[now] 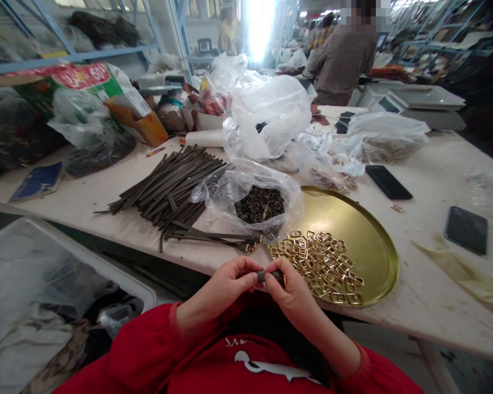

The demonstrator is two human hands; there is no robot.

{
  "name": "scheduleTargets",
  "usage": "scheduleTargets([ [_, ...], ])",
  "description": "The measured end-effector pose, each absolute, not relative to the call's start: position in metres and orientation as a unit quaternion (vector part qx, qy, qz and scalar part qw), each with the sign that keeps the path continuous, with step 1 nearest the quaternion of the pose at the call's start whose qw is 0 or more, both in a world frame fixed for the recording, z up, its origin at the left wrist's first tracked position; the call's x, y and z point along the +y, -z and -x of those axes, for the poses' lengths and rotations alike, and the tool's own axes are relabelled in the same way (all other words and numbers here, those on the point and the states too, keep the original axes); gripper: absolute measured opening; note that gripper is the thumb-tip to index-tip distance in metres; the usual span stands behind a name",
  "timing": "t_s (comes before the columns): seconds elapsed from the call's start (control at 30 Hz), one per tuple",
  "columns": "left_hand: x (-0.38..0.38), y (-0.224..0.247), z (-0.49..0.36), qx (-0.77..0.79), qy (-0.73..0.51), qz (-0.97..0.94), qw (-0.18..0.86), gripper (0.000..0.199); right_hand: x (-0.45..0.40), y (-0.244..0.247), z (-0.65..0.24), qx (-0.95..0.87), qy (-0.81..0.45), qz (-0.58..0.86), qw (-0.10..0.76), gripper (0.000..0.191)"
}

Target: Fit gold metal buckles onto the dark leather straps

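Note:
Close to my body at the table edge, my left hand (234,279) and my right hand (287,282) meet, fingertips pinched on a small dark leather loop (261,277). More dark material with a glint of gold shows inside my right fingers, mostly hidden. Just beyond, a clear plastic bag (291,200) lies open around many small dark loops (261,205). Gold rectangular buckles (316,262) are heaped on a round gold tray (370,230) to the right. Dark leather strips (168,186) are piled to the left, several with ends by a gold buckle (248,248).
Two phones (388,182) (466,230) lie on the right of the table (427,295). Plastic bags (271,109) crowd the back, beside a cardboard box (143,126). A blue booklet (36,180) sits at left, above a white bin (143,295). A person (340,54) stands behind.

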State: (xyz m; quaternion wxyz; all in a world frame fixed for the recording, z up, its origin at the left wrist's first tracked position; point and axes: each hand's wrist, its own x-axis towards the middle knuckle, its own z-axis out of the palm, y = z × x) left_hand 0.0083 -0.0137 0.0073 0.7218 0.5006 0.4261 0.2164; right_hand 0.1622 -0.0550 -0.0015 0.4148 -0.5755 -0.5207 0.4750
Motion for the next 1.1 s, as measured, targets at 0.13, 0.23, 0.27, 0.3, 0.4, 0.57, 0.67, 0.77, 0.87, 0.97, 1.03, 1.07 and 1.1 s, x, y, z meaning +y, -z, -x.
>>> scheduleTargets([
  [0.13, -0.008, -0.019, -0.002, 0.413, -0.105, -0.610, 0.668, 0.021, -0.057, 0.000, -0.165, -0.592, -0.419, 0.574, 0.380, 0.011],
  [0.23, -0.006, -0.032, 0.003, 0.390, -0.048, -0.682, 0.616, 0.019, -0.059, -0.002, -0.166, -0.624, -0.405, 0.564, 0.358, 0.016],
  [0.27, -0.006, -0.035, 0.004, 0.390, -0.039, -0.696, 0.602, 0.020, -0.061, -0.003, -0.166, -0.632, -0.410, 0.556, 0.351, 0.017],
  [0.3, -0.007, -0.037, 0.004, 0.391, -0.034, -0.707, 0.588, 0.020, -0.062, -0.003, -0.166, -0.639, -0.416, 0.548, 0.345, 0.019],
  [0.4, -0.012, -0.038, 0.000, 0.384, -0.041, -0.738, 0.554, 0.021, -0.066, -0.003, -0.165, -0.664, -0.417, 0.526, 0.329, 0.023],
  [0.57, -0.019, -0.032, -0.004, 0.370, -0.074, -0.781, 0.498, 0.021, -0.072, 0.001, -0.162, -0.682, -0.392, 0.532, 0.315, 0.031],
  [0.67, -0.020, -0.034, 0.003, 0.358, -0.075, -0.815, 0.449, 0.029, -0.074, 0.002, -0.160, -0.684, -0.365, 0.542, 0.324, 0.035],
  [0.77, -0.018, -0.042, 0.011, 0.344, -0.111, -0.854, 0.374, 0.029, -0.072, 0.000, -0.156, -0.697, -0.329, 0.542, 0.335, 0.033],
  [0.87, -0.008, -0.047, 0.018, 0.348, -0.126, -0.891, 0.262, 0.023, -0.060, -0.002, -0.148, -0.728, -0.288, 0.536, 0.316, 0.031],
  [0.97, 0.014, -0.041, 0.025, 0.358, -0.123, -0.914, 0.144, 0.015, -0.036, 0.004, -0.142, -0.769, -0.197, 0.542, 0.276, 0.027],
  [1.03, 0.034, -0.028, 0.033, 0.372, -0.117, -0.917, 0.085, 0.015, -0.019, 0.012, -0.141, -0.786, -0.100, 0.557, 0.247, 0.026],
  [1.07, 0.042, -0.020, 0.037, 0.379, -0.109, -0.917, 0.062, 0.017, -0.011, 0.017, -0.141, -0.791, -0.051, 0.564, 0.231, 0.027],
  [1.1, 0.050, -0.011, 0.041, 0.378, -0.100, -0.919, 0.046, 0.019, -0.005, 0.022, -0.142, -0.796, -0.009, 0.566, 0.215, 0.029],
])
